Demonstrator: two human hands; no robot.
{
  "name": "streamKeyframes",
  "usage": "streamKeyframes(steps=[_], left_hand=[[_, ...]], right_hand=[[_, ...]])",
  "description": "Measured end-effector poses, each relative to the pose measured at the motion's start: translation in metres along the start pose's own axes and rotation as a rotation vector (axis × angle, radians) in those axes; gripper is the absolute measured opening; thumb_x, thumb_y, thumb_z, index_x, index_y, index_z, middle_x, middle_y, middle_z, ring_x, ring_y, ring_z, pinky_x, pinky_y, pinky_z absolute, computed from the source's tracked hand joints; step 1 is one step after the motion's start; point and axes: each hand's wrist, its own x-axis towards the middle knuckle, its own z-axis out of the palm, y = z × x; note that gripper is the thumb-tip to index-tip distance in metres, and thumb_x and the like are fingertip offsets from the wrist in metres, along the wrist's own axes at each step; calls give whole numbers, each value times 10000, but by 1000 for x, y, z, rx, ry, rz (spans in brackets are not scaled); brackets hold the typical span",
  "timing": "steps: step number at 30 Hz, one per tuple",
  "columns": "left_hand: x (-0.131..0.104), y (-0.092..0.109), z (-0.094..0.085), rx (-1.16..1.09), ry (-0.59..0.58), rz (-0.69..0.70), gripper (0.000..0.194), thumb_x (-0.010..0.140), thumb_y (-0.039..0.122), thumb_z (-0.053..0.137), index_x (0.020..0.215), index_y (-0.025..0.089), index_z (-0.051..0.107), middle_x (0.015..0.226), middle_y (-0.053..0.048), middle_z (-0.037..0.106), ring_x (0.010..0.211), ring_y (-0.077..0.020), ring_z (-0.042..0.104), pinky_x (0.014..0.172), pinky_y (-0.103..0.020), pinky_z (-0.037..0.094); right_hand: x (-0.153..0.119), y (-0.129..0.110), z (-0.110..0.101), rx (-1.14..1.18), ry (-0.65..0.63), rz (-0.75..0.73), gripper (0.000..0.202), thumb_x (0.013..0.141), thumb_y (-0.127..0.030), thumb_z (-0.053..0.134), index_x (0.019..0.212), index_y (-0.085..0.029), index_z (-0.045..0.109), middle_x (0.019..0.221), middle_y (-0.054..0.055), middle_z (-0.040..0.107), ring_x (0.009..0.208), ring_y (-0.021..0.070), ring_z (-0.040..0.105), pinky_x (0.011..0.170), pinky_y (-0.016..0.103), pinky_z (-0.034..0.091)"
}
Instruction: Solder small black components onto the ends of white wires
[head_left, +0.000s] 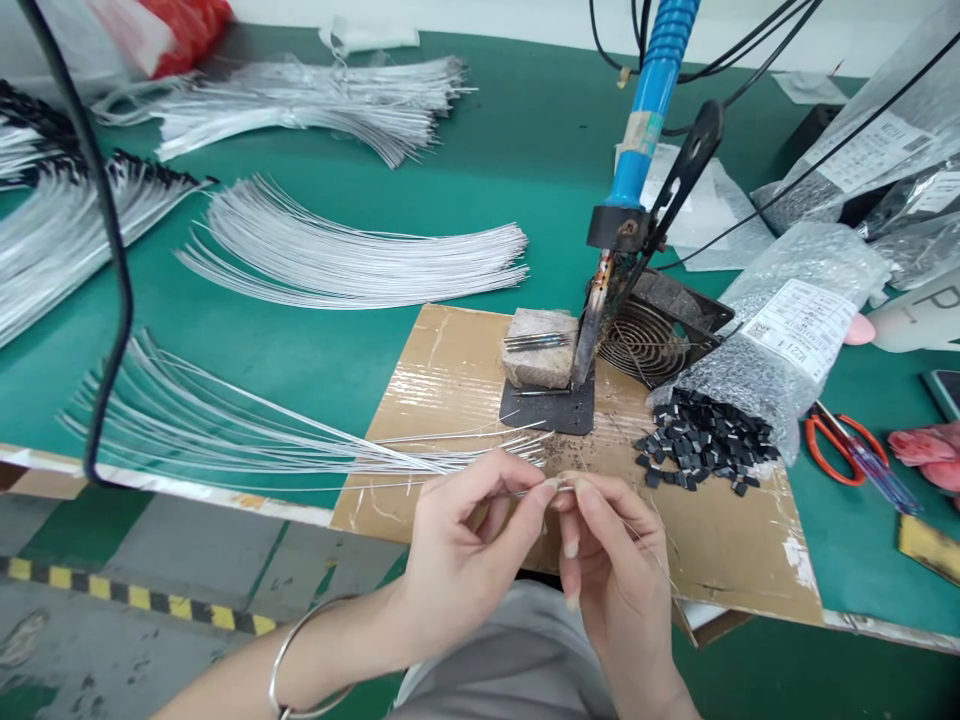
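Above the front of the cardboard, my left hand (476, 540) pinches a thin white wire (564, 488) between thumb and fingertips. My right hand (619, 560) meets it there, thumb and index finger closed on the wire's end. A fine strand (645, 545) trails across the right fingers; where it begins is hidden. Just behind the hands, a loose bunch of white wires (300, 440) lies partly on the cardboard (720, 550). A soldering iron (652, 110) with a blue handle is clamped tip down beside a grey block (534, 365) carrying short metal-tipped wire ends.
Black small connectors (705, 440) lie heaped on the right, by a bubble-wrap bag (802, 310). A small fan (649, 340) stands behind the iron. Orange-handled scissors (847, 450) lie farther right. More white wire bundles (360, 260) spread left; a black cable (112, 230) hangs in front.
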Motion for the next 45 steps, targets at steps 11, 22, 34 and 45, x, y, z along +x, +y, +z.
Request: streamKeyframes(steps=[11, 22, 34, 45], left_hand=[[4, 3, -1, -13, 31, 49, 139, 880, 136, 650, 752, 185, 671, 603, 17, 653, 495, -89, 577, 435, -170, 414], [6, 1, -4, 17, 12, 97, 155, 884, 135, 653, 734, 175, 667, 603, 2, 646, 506, -100, 587, 454, -177, 453], [2, 0, -9, 72, -57, 150, 131, 902, 135, 647, 778, 174, 669, 576, 32, 578, 458, -76, 448, 405, -200, 327], [2, -1, -9, 92, -76, 126, 133, 907, 142, 639, 781, 172, 671, 577, 32, 586, 453, -76, 439, 409, -209, 331]], right_hand=[[-4, 5, -7, -120, -9, -45, 90, 879, -324, 775, 915, -259, 825, 655, -16, 717, 415, 60, 582, 346, 119, 504], [-4, 2, -7, -138, -10, -24, 94, 867, -332, 786, 898, -252, 824, 649, -12, 720, 405, 63, 589, 341, 117, 500], [-2, -13, -10, -153, -66, 41, 108, 825, -340, 816, 803, -235, 818, 665, -18, 710, 425, 47, 565, 342, 107, 486], [-1, -22, -6, -143, -26, 150, 149, 762, -355, 860, 758, -213, 814, 648, -9, 701, 442, 48, 556, 349, 107, 492]])
